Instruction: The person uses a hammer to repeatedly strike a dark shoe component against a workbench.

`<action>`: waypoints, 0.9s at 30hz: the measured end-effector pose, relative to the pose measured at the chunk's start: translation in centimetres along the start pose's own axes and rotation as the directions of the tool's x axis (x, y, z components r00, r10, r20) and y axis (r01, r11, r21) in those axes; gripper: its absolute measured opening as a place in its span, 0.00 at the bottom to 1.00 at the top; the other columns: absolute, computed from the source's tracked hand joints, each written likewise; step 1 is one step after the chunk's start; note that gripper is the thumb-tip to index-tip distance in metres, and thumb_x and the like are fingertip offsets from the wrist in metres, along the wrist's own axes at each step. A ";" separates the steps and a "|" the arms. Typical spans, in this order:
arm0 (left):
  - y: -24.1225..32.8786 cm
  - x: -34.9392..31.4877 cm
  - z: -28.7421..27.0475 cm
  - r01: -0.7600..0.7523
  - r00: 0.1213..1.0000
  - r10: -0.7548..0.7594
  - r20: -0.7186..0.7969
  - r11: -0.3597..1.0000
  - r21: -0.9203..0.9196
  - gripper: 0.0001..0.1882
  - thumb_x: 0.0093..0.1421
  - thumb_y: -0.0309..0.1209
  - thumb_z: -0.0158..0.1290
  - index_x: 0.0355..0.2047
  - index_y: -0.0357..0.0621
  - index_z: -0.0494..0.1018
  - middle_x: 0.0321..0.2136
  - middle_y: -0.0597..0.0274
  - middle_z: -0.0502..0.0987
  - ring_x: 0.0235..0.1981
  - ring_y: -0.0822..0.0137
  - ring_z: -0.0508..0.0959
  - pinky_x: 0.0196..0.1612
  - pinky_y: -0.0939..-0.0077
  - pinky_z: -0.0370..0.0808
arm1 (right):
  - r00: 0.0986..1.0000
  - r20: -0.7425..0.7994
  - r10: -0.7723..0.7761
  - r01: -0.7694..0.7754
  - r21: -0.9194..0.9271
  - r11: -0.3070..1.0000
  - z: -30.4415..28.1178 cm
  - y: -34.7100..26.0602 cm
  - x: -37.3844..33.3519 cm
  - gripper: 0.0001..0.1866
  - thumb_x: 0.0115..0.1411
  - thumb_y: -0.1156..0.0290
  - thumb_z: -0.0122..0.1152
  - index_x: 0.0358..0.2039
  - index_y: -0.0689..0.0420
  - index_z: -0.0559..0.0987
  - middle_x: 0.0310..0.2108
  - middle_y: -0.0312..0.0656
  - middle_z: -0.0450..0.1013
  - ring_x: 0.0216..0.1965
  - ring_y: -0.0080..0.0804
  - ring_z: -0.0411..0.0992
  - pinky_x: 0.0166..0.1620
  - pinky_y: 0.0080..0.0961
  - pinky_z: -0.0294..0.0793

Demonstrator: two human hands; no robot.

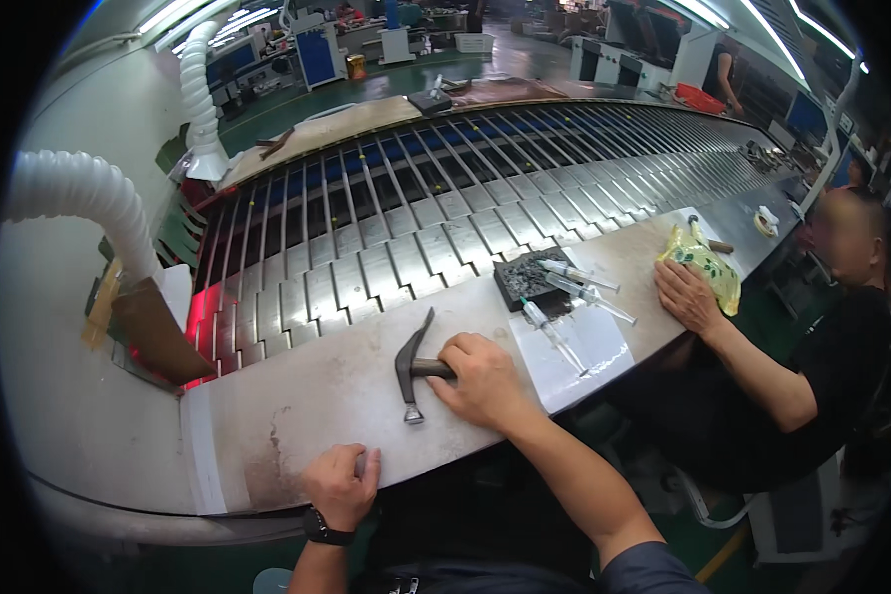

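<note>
My right hand (480, 381) is closed round the handle of a hammer (406, 368), which lies on the pale work ledge with its dark curved head pointing away from me. To the left, near the ledge's front edge, my left hand (342, 485) rests with its fingers curled in; whatever may be inside them is hidden. Right of the hammer lies a white sheet (540, 368). Several clear syringes (556, 337) with green tips rest on it and against a dark block (527, 279) with a rough, crumbly top.
Beyond the ledge (297, 396) runs a slatted metal conveyor (366, 267). White ribbed ducts (89, 188) and a brown panel (158, 332) stand at the left. At the right a seated co-worker's hand (688, 297) rests on a yellow patterned bag (708, 267), beside another hammer (720, 247) and a tape roll (765, 222).
</note>
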State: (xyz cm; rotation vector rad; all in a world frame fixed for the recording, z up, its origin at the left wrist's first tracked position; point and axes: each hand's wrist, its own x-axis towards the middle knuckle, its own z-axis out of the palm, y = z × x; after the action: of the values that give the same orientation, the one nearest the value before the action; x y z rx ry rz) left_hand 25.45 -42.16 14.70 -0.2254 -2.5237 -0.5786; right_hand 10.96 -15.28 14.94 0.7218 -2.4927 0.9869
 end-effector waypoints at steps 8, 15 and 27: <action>0.2 -0.4 0.1 -0.006 1.000 0.006 -0.020 1.000 0.005 0.08 0.61 0.28 0.71 0.33 0.44 0.81 0.21 0.58 0.76 0.19 0.55 0.75 0.26 0.56 0.70 | 0.999 -0.019 -0.031 0.032 0.016 0.999 0.3 -0.4 0.0 0.15 0.58 0.64 0.80 0.38 0.58 0.84 0.42 0.46 0.79 0.46 0.49 0.79 0.51 0.44 0.80; -0.3 -0.7 0.3 0.000 1.000 0.000 0.001 1.000 0.010 0.08 0.61 0.28 0.71 0.35 0.43 0.81 0.20 0.58 0.73 0.20 0.55 0.74 0.26 0.56 0.68 | 0.999 -0.045 -0.027 0.028 0.008 1.000 1.0 -0.5 0.4 0.15 0.58 0.63 0.79 0.38 0.58 0.83 0.41 0.45 0.78 0.45 0.49 0.78 0.51 0.45 0.80; 0.2 -0.6 -0.1 0.012 1.000 -0.011 -0.012 1.000 0.013 0.06 0.65 0.27 0.69 0.35 0.41 0.82 0.19 0.57 0.73 0.18 0.60 0.71 0.25 0.61 0.66 | 0.996 -0.066 -0.059 0.062 0.047 0.997 1.5 -0.4 0.1 0.17 0.57 0.62 0.80 0.38 0.58 0.83 0.42 0.46 0.77 0.46 0.50 0.78 0.51 0.45 0.79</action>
State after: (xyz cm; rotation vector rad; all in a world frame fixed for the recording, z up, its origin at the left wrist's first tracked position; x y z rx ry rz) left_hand 26.04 -42.07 14.49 -0.2022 -2.5187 -0.5656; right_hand 10.87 -16.66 14.14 0.7640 -2.3843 1.0367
